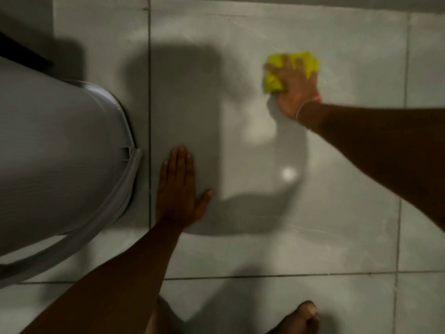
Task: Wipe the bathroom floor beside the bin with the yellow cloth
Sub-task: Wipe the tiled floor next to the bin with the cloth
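The yellow cloth (273, 77) is bunched on the grey tiled floor (265, 237) at the upper right. My right hand (295, 89) presses down on it, fingers spread over the top and gripping it. A thin bracelet circles that wrist. My left hand (177, 189) lies flat on the floor, fingers together and thumb out, holding nothing. It rests just right of the grey bin (60, 153), which fills the left side of the view. The cloth is well to the right of the bin, about one tile away.
Dark grout lines cross the floor. A wall base runs along the top edge. My bare toes (301, 314) show at the bottom right. A bright light reflection (287, 174) glints on the tile between my hands. Shadows fall over the middle tile.
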Available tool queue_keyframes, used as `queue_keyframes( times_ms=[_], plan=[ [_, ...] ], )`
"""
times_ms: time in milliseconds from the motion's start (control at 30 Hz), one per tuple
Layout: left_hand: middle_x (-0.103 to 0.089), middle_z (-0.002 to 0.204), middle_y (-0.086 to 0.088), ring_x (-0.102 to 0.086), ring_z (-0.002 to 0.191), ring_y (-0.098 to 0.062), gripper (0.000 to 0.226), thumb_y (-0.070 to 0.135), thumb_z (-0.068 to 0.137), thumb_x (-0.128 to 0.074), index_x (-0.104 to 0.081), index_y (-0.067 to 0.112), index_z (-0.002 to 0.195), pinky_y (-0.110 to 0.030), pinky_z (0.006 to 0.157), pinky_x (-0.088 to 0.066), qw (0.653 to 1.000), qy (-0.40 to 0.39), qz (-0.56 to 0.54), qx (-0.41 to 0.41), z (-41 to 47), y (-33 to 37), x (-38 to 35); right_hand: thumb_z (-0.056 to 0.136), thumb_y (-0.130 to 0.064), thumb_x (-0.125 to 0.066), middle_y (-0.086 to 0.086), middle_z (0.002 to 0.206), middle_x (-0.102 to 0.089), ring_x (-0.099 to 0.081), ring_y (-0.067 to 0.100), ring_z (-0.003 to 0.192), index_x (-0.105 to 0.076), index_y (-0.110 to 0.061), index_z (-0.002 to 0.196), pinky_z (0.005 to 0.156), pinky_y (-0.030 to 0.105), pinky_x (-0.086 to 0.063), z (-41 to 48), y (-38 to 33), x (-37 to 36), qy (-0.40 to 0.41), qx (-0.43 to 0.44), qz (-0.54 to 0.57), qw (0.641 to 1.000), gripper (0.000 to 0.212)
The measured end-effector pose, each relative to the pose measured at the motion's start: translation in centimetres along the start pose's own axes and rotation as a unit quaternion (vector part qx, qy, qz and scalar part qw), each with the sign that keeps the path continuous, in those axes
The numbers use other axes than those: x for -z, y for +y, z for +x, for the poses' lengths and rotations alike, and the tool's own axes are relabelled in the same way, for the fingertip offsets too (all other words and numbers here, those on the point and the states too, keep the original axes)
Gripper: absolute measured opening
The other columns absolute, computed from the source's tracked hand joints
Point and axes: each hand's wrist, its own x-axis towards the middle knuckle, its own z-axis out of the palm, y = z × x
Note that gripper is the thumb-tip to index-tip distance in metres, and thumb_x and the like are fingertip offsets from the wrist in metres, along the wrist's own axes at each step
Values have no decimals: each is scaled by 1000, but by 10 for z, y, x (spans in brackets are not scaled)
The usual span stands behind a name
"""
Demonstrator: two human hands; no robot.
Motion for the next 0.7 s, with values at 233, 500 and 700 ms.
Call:
queue_keyframes(
  times_ms=[233,500,700],
  plan=[
    [-18,169,-24,-14,159,-40,89,57,95,-38,-19,-2,160,-51,131,-10,1000,15,-5,2,4,0,1,83,-12,-52,0,163,-19,-8,32,151,-30,-42,146,119,61,-9,-122,48,-36,-27,89,-44,995,73],
    [-18,169,-24,-15,159,-40,86,53,96,-36,-17,-1,160,-51,131,-10,1000,8,-11,4,5,2,3,86,-11,-37,2,160,-28,-12,33,150,-38,-36,144,119,63,-8,-227,36,-70,-117,326,-113,931,63],
    [-13,171,-22,-11,160,-39,86,57,98,-29,-11,3,162,-48,131,-4,1000,12,-5,-2,4,-1,-5,85,-14,-53,8,161,-24,-12,39,149,-40,-36,143,118,65,-6,-174,22,-69,65,-114,37,991,63]
  ],
)
